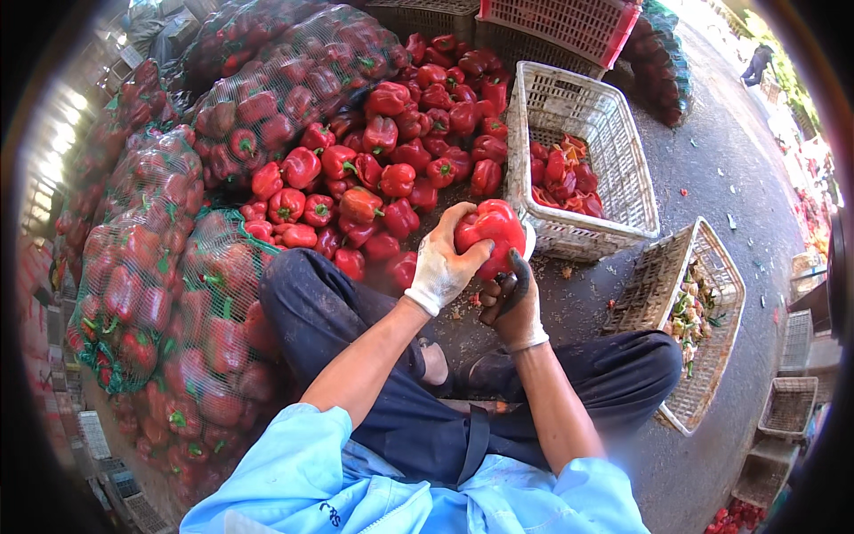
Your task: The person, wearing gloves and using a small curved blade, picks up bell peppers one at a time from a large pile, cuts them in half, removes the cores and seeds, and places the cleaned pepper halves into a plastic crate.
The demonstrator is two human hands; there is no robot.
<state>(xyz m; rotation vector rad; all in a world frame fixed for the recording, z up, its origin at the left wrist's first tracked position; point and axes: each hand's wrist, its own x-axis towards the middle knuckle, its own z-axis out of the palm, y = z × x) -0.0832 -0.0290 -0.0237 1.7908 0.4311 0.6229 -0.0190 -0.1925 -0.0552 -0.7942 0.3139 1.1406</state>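
A glossy red bell pepper [492, 236] is held up in front of me, above my crossed legs. My left hand [447, 260], in a pale work glove, wraps round its left side with the thumb across the front. Close against the pepper's lower right is my right hand [516, 307], gloved with dark-stained fingers curled in. A pale curved edge [530, 240] shows beside the pepper above the right fingers; its kind is unclear. Whatever the right fingers grip is hidden. Beyond the left hand lies a heap of whole red bell peppers [380, 206].
A white plastic crate [614, 227] with opened red peppers stands ahead to the right. Another tilted crate [712, 374] holds pale green-and-white pepper cores [689, 316]. Net sacks of peppers [213, 320] crowd the left. A red crate [569, 22] sits at the back.
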